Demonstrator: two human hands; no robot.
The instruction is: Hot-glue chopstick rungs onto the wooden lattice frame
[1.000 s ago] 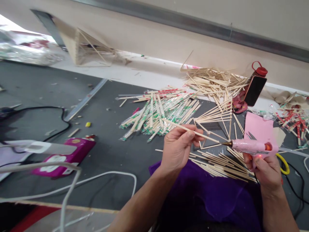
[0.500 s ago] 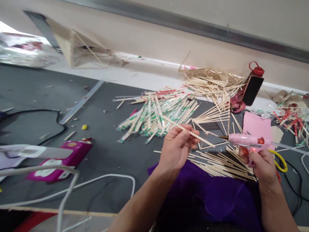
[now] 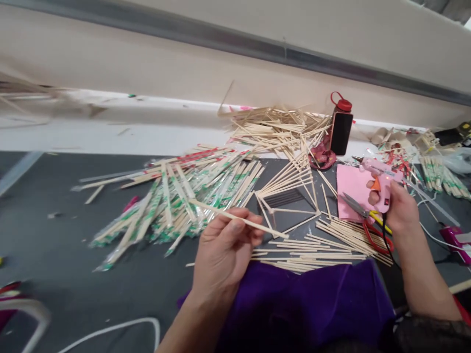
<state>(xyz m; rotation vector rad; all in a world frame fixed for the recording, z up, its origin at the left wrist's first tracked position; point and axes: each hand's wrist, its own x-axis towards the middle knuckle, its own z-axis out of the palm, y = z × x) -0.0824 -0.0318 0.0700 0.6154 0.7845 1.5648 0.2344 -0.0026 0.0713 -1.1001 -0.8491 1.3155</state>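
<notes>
Between the thumb and fingers of my left hand [image 3: 224, 245] is a wooden chopstick [image 3: 268, 229], held slantwise above the table. My right hand [image 3: 401, 208] grips a pink glue gun [image 3: 379, 179] over a pink cloth [image 3: 344, 186], its nozzle pointing left. Scissors [image 3: 355, 206] with red and yellow handles lie just below the gun. In front of my hands stands a frame of joined chopsticks [image 3: 290, 184], with a fan of sticks along one side. Loose chopsticks [image 3: 312, 252] are spread between my hands and the frame.
Plastic-wrapped chopsticks [image 3: 154, 206] cover the table left of the frame. A heap of bare sticks [image 3: 272, 125] lies at the back, beside a red-capped bottle [image 3: 344, 104] with a phone [image 3: 341, 133] leaning on it. A white cable [image 3: 121, 323] runs at lower left.
The view has swung to the right. My right hand has moved the glue gun away from the chopstick, over to the pink cloth. My left hand still holds the chopstick.
</notes>
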